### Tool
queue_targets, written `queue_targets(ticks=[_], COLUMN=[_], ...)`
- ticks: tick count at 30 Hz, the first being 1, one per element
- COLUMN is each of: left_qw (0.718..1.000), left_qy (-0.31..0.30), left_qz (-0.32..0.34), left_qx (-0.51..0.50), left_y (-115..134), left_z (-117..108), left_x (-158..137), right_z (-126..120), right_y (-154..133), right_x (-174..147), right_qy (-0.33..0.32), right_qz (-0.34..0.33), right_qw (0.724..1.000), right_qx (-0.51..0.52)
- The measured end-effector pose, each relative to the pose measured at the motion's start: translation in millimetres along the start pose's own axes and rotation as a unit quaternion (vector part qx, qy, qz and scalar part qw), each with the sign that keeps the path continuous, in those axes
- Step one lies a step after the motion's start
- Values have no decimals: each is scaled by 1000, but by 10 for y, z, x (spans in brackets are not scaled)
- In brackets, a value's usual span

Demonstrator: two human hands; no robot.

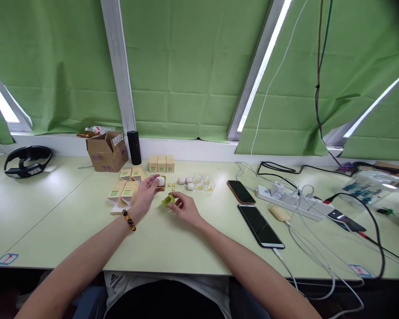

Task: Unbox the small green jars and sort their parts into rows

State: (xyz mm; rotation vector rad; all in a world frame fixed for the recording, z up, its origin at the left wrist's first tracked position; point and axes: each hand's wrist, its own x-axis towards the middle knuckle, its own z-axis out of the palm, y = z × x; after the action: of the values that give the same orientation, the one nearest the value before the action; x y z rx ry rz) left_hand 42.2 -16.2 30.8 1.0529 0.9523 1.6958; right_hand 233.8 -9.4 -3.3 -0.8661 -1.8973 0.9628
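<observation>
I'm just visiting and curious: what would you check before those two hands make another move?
1. Left hand has a grip on the small white piece: ok.
2. Right hand has a grip on the green piece: ok, pinched between thumb and fingers.
3. The two held pieces are apart: ok, a gap shows between them.
4. Flaps folded in on the open boxes beside the left wrist: not ok, flaps stick out.
5. Large phone out of the right hand's way: ok, apart, off to its right.
6. Anything inside the white piece: cannot tell.
</observation>
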Motion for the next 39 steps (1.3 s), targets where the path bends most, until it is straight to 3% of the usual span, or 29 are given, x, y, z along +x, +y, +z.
queue_targets(ticks=[4, 9, 18, 23, 31, 39], left_qw=[972, 877, 762, 683, 663, 664], left_qy=[1, -80, -199, -215, -199, -202], left_qz=[84, 182, 239, 273, 260, 244], left_qx=[221, 438, 568, 643, 673, 677], left_y=[3, -59, -329, -448, -572, -594], left_z=[33, 154, 377, 503, 528, 533], left_x=[160, 360, 610, 634, 659, 645], right_z=[16, 25, -70, -109, -120, -148], right_y=[-79, -108, -175, -196, -202, -222], right_x=[-48, -79, -129, -145, -143, -153], right_qy=[-25, -47, -52, -67, -56, -63], right_qz=[-6, -29, -170, -233, -243, -195], right_qw=[999, 997, 977, 966, 965, 977], right_qx=[-21, -57, -113, -93, -83, -61])
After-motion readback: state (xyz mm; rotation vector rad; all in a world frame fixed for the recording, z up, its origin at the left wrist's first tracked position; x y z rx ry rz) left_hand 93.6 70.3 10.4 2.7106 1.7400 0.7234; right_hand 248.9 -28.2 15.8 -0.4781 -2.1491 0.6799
